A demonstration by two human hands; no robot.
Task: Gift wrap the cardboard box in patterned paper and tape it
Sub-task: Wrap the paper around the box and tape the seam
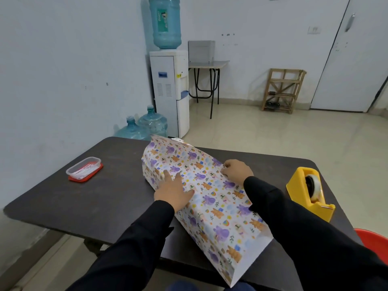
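Note:
Patterned paper (210,198) with purple and orange animals is wrapped round a long box on the dark table (84,198); the cardboard itself is hidden. The paper's ends stand open at the far end and at the near end, which overhangs the table's front edge. My left hand (173,190) lies flat on the top left of the wrapped box, fingers straight. My right hand (236,170) rests on the box's right edge with its fingers curled, pinching the paper there. A yellow tape dispenser (308,194) stands to the right of the box.
A clear plastic container with a red lid (85,169) sits at the table's left. A red chair (375,244) shows at the lower right. Beyond the table stand a water dispenser (170,91), spare water bottles (144,127), a small desk and a wooden rack.

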